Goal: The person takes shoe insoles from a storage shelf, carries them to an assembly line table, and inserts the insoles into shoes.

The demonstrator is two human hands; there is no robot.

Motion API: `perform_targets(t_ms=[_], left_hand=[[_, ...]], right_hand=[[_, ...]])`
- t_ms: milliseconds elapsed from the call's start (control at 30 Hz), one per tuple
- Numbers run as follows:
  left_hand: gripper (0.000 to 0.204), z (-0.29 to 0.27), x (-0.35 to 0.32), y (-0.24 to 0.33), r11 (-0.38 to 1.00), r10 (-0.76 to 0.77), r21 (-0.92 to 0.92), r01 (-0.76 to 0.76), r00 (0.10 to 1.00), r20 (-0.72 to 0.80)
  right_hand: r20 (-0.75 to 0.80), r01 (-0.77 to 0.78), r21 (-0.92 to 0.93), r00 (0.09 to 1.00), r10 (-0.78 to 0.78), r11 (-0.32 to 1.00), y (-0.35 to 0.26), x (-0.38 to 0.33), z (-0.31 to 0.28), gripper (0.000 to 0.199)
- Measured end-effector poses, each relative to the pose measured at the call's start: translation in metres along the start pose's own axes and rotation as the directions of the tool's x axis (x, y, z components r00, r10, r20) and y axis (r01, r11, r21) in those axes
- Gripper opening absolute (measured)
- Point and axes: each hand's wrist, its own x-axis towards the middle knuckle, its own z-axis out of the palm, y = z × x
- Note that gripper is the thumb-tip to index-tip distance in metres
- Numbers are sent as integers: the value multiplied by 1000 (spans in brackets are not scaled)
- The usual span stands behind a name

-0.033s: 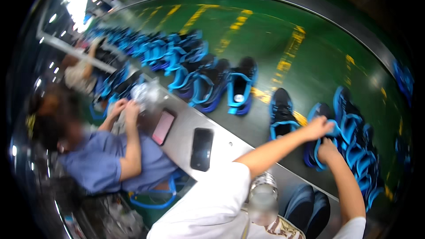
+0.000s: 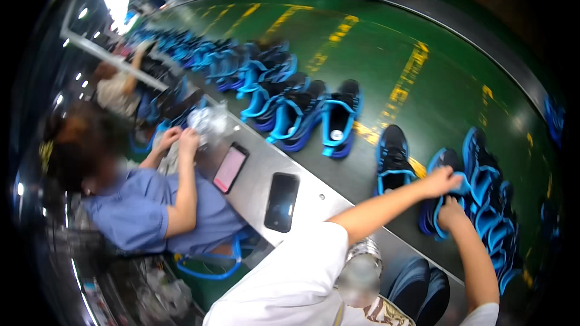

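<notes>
A black and blue sneaker (image 2: 446, 158) sits at the near edge of the green belt on the right, with both of my hands at it. My left hand (image 2: 441, 182) is closed at the shoe's opening, its fingers bent over the blue collar. Just nearer to me, my right hand (image 2: 450, 214) grips the heel side, its fingertips partly hidden by the shoe. To the left stands another black sneaker (image 2: 393, 145), partly covered by my left forearm. A tight row of sneakers (image 2: 483, 205) runs along my right.
A steel ledge (image 2: 320, 217) borders the green belt (image 2: 374, 42). On it lie a dark phone (image 2: 282, 202), a phone with a pink screen (image 2: 231, 168) and dark insoles (image 2: 420, 287). More sneakers (image 2: 302, 111) line the belt. At left, a co-worker (image 2: 157, 205) handles clear plastic (image 2: 209, 122).
The whole view has shifted slightly, so most things sit a little farther right. Both my hands stay at the same sneaker.
</notes>
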Motion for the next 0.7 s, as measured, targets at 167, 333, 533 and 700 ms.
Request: perform_targets(t_ms=[167,333,533,700], left_hand=[[45,12,-14,10,1000,-15,-23,11,984,-179],[35,13,-36,17,972,129,230,-46,924,-361],[37,27,-28,9,874,357,415,-253,914,-195],[39,27,-27,3,799,425,513,-315,898,-110]], right_hand=[[-140,74,-94,986,-87,993,13,29,24,26],[-405,368,306,885,-230,878,-2,1,-7,48],[-451,227,210,885,-112,951,8,59,15,45],[-462,152,136,884,-73,979,-5,64,14,43]])
